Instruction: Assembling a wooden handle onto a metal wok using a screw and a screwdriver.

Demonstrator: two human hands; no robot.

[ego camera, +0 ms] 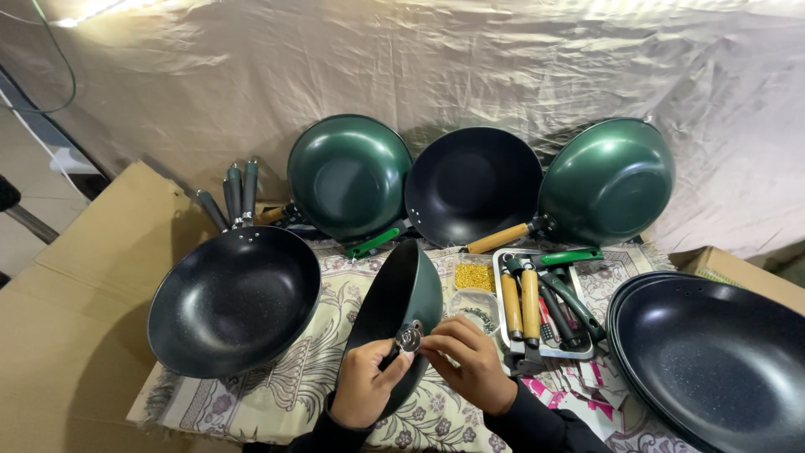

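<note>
Pinching round metal fitting (pixel 409 339) against tilted green wok (pixel 401 315), both hands (pixel 419 369) clamped; fitting risking slipping, wok rolling.

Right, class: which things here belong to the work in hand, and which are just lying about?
In hand:
green wok held on edge
left hand and right hand at its metal fitting

Lying about:
black wok
three woks propped behind
tray of handles
stacked pans

Woks (pixel 234 299) and tray (pixel 503 289) flanking hands
</note>
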